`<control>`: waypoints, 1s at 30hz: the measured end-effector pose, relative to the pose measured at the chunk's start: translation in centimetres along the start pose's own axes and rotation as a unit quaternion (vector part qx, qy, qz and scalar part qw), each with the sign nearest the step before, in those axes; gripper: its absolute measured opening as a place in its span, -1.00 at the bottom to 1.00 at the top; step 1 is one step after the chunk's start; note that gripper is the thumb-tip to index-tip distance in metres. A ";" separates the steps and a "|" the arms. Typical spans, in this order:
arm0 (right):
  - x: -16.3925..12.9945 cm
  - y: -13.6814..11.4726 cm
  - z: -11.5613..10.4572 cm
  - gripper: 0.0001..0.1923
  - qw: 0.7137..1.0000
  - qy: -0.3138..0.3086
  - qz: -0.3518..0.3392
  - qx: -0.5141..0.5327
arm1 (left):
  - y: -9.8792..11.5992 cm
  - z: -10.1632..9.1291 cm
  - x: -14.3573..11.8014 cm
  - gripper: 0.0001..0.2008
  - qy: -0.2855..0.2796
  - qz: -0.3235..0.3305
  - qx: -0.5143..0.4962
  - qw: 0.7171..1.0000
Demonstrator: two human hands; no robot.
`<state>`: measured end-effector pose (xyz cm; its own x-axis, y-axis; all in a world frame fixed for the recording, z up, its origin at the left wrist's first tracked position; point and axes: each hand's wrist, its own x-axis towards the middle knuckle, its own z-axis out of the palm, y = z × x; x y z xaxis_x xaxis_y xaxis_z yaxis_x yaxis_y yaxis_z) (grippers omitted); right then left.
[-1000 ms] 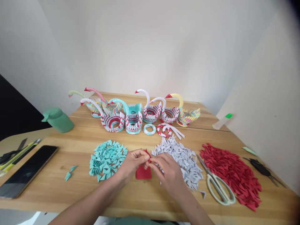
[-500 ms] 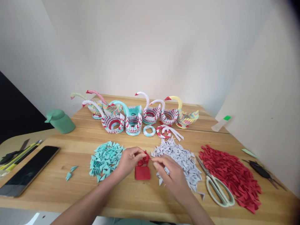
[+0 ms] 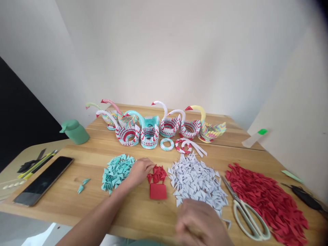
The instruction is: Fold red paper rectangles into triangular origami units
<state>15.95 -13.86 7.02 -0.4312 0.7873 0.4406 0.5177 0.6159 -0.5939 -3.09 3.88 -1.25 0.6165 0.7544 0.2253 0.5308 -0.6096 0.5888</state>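
Paper triangles in red (image 3: 159, 174) lie heaped just beside our left hand (image 3: 141, 171), apparently placed for easy reach, while our right hand (image 3: 201, 222) curls, blurred; whether either grips anything, we cannot tell.

Soft, bright light; right hand (image 3: 201, 222) blurred; faint shadow on wall (image 3: 205, 65)

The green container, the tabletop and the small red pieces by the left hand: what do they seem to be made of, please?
Green container: likely plastic, given its smooth, even colour and soft sheen; coated metal is possible.
Tabletop: wood, or a wood-look surface, with visible grain and a smooth finish.
Small red pieces: probably folded paper, matt, judging by their crisp edges and pointed corners.
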 end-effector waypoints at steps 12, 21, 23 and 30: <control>0.7 8.7 7.1 -0.91 0.962 -0.009 -0.013 -0.272 | 0.1 -0.2 0.2 -0.75 0.053 -0.007 -0.028 0.998; 0.5 8.2 7.5 -0.83 0.972 0.017 -0.028 -0.232 | 1.1 -0.3 0.0 -0.77 0.032 -0.010 -0.040 0.999; 0.7 8.3 7.6 -0.84 0.974 0.014 -0.029 -0.226 | 1.4 -0.4 0.0 -0.78 0.028 -0.011 -0.042 0.999; -1.1 6.5 3.3 -0.80 0.993 0.086 0.073 -0.037 | 1.5 -0.3 -0.1 -0.78 0.020 0.000 -0.057 0.998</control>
<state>17.34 -10.80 0.46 -0.2182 0.8571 0.4667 0.6210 0.4909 -0.6111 -2.58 2.95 -0.17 0.5923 0.7646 0.2542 0.4594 -0.5797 0.6730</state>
